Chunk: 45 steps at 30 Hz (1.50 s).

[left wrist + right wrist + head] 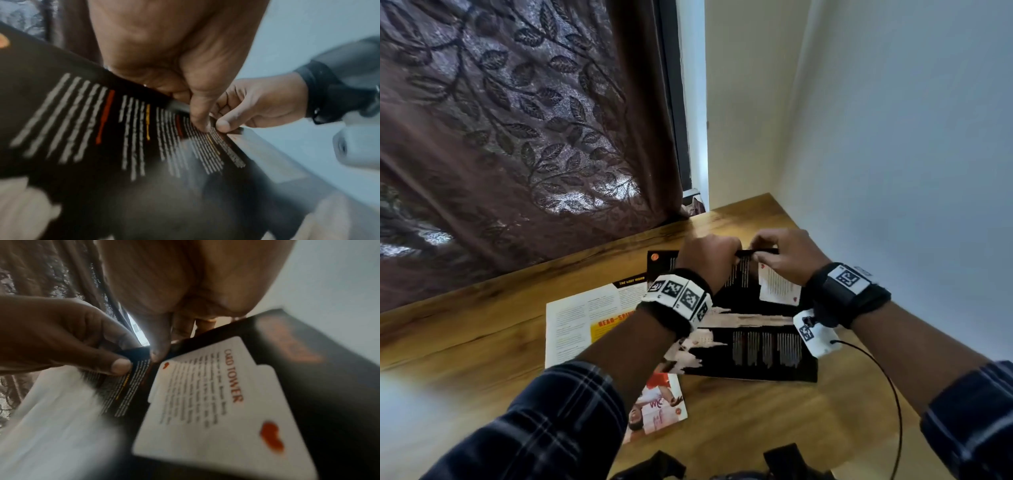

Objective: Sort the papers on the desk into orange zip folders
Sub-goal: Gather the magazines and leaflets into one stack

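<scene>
A black printed sheet (743,298) with pale text columns lies on the wooden desk (739,418), its far edge lifted. Both hands pinch that far edge side by side. My left hand (722,251) holds it with thumb on top (197,116), and my right hand (763,251) pinches just beside it (157,352). The sheet (82,129) fills the left wrist view. A white "CARD TOWER" panel (205,402) with red hearts is printed on it under my right hand. A second black page (756,353) lies nearer me.
A white and yellow magazine page (578,322) lies left of the black sheet, and a red and white page (657,404) lies under my left forearm. A brown curtain (517,137) hangs behind the desk, a white wall (893,137) stands on the right. A black cable (887,377) trails from my right wrist.
</scene>
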{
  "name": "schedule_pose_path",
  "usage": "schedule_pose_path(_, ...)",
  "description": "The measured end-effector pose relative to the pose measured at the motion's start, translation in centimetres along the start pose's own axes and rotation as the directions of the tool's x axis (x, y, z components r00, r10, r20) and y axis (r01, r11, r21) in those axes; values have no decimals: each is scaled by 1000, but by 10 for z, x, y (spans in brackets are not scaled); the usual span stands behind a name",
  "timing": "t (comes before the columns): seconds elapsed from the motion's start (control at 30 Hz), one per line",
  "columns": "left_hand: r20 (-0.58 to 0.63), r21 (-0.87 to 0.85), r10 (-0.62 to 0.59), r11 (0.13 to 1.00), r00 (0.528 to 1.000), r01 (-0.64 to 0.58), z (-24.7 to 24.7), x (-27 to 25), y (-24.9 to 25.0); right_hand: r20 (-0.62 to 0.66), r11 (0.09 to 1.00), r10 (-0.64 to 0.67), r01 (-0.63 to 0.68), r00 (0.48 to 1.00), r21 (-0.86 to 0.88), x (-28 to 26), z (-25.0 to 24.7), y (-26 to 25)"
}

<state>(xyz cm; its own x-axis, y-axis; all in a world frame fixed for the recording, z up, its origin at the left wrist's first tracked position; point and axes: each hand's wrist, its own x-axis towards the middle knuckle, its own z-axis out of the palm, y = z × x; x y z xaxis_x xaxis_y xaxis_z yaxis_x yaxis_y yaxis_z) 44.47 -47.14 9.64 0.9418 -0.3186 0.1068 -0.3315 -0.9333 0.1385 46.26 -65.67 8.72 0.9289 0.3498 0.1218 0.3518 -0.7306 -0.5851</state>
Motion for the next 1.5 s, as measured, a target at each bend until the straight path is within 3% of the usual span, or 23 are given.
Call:
schedule_pose_path(0.07,67,-245,-105,962,992,118,-2,-7,-12,-119,999,-29,24,992,-48,0,2,0)
schedule_pose_path(0.13,103,-354,-174,914,979,200,-3,-17,-28,-276,997,11,-30,961,-65,-3,3,3)
schedule_pose_path(0.23,122,-412,-288,856,950,313,4,-36,-52,-443,971,239,-214,864,106,-16,5,11)
schedule_pose_path(0.37,121,-566,-452,700,884,435,15,-61,-77,-342,868,471,-358,813,344,-37,23,16)
schedule_pose_path(0.47,95,-678,-545,578,833,455,17,-80,-83,-215,739,567,-376,795,559,-52,41,6)
schedule_pose_path(0.6,64,-732,-610,510,790,453,18,-104,-90,-8,609,498,-343,867,715,-59,60,-8)
schedule_pose_path(0.73,58,-719,-670,486,740,496,20,-134,-102,97,672,368,-336,925,659,-62,76,-33)
schedule_pose_path(0.83,91,-689,-715,457,693,562,27,-167,-113,149,719,373,-387,916,578,-60,98,-44)
schedule_pose_path(0.97,167,-607,-749,435,641,665,34,-211,-136,140,857,345,-372,928,357,-49,130,-64)
schedule_pose_path(1.17,191,-473,-787,450,586,758,27,-252,-177,206,854,330,-385,921,351,-30,174,-112)
schedule_pose_path(1.3,185,-418,-769,502,612,757,28,-264,-198,222,869,383,-431,897,243,-16,199,-137)
schedule_pose_path(1.43,222,-382,-659,619,719,686,32,-274,-206,187,894,441,-449,878,0,-15,209,-149)
schedule_pose_path(1.5,232,-341,-628,663,743,667,35,-279,-209,150,883,469,-466,870,-59,-16,211,-155)
